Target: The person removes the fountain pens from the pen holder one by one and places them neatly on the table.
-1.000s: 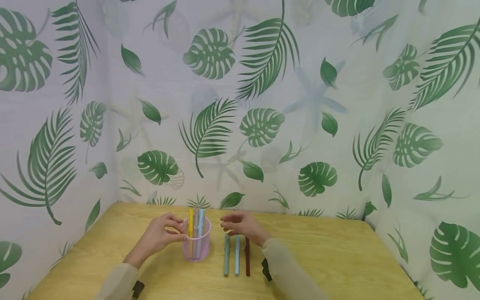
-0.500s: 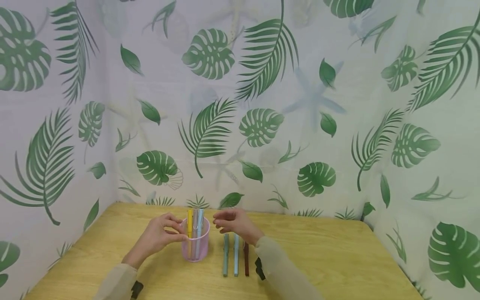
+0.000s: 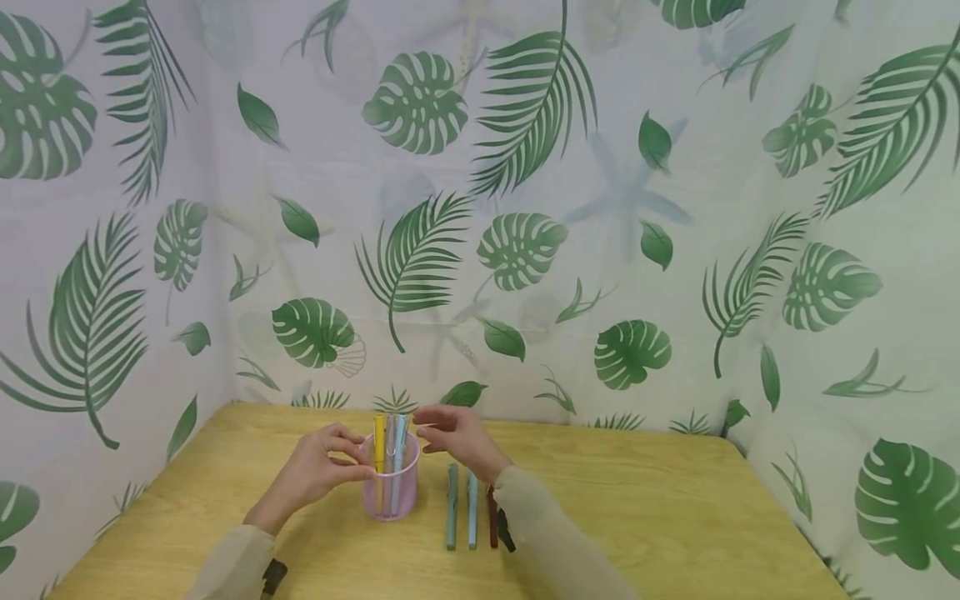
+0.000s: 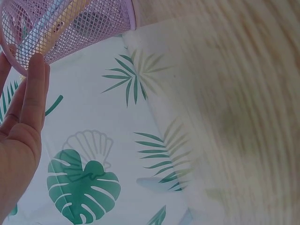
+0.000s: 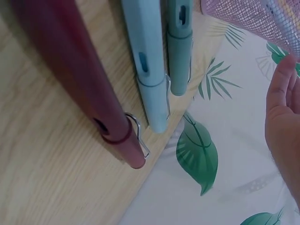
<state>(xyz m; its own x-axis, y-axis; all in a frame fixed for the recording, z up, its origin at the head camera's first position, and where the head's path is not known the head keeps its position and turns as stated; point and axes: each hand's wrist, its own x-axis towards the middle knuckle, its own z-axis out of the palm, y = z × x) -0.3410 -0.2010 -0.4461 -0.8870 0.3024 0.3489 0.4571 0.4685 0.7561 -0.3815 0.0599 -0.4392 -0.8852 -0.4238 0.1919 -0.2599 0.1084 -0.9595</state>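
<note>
A pink mesh pen cup (image 3: 403, 492) stands on the table with a yellow pen (image 3: 379, 442), a greyish pen (image 3: 391, 437) and a light blue pen (image 3: 401, 437) upright in it. My left hand (image 3: 318, 468) holds the cup's rim from the left, thumb in front and fingers behind. At the cup's right side, my right hand (image 3: 465, 437) hovers with loosely bent fingers, close to the light blue pen, holding nothing visible. Below it lie a green pen (image 5: 180, 56), a pale blue pen (image 5: 149, 61) and a dark red pen (image 5: 79, 70), side by side and capped.
The wooden table (image 3: 637, 508) ends at a leaf-printed cloth backdrop (image 3: 540, 350) behind and on both sides. The right sleeve (image 3: 555, 533) passes beside the dark red pen and partly covers it in the head view.
My right hand has moved left from above the lying pens to the cup's right side. The left hand stays on the rim. The cup and the pens have not moved.
</note>
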